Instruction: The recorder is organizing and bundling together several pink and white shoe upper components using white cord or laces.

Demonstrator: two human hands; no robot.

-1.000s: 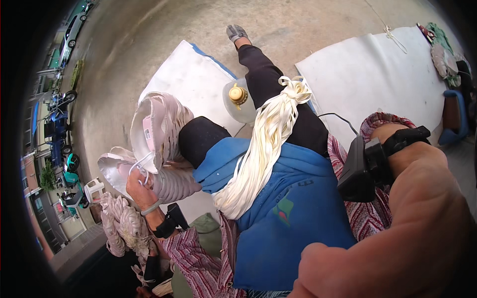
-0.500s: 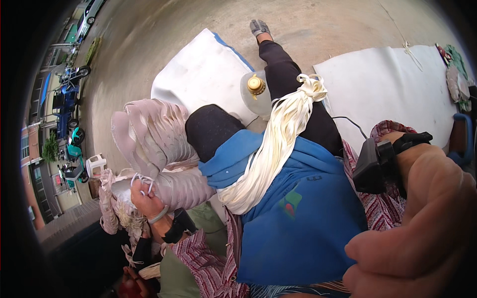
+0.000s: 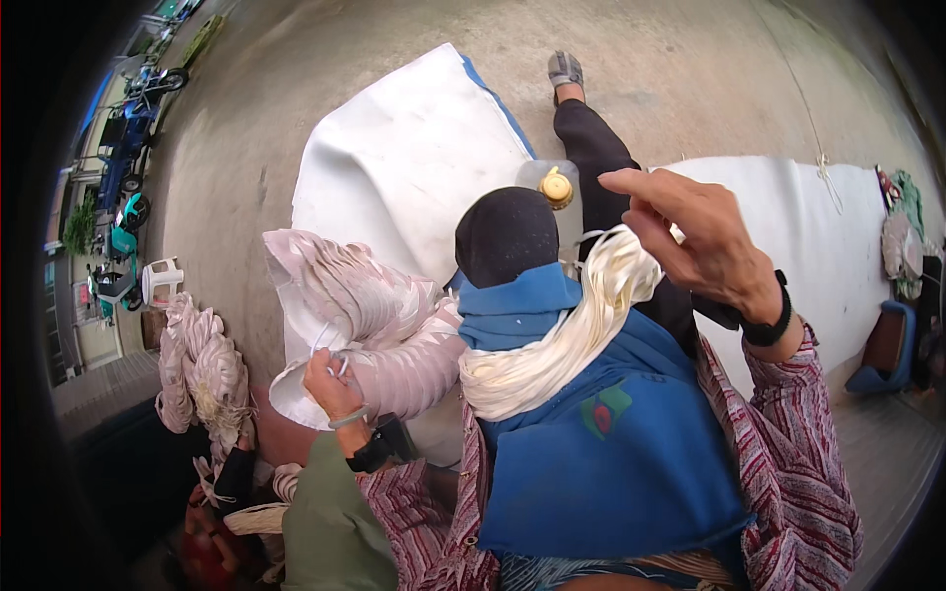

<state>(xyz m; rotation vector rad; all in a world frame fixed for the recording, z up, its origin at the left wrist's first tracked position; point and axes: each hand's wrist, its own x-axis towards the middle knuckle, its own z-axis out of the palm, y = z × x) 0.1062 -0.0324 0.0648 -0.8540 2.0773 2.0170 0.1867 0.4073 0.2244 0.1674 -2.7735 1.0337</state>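
At the left, my left hand (image 3: pixel 335 386) is closed on a white cord (image 3: pixel 323 340), a loop of which shows above the fingers. It is beside a stack of pale pink nested curved pieces (image 3: pixel 409 372), which look like leather or cloth. My right hand (image 3: pixel 705 236) hovers over the far end of a cream-coloured bundle of flat strings (image 3: pixel 537 366) lying across my lap. Its index finger stretches to the left, apart from the fingers below. I see nothing held in it. The bundle rests on a blue apron (image 3: pixel 611 463).
A white sheet (image 3: pixel 394 148) with a blue edge lies ahead, and another white sheet (image 3: pixel 838 236) to the right. A translucent jug with a yellow cap (image 3: pixel 556 187) stands by my outstretched leg. A white stool (image 3: pixel 161 281), pink bundles (image 3: pixel 212 369) and another person (image 3: pixel 207 537) are at left.
My right hand has swung from the lower right up and forward over the string bundle. My left hand keeps its hold on the cord. The view has shifted.
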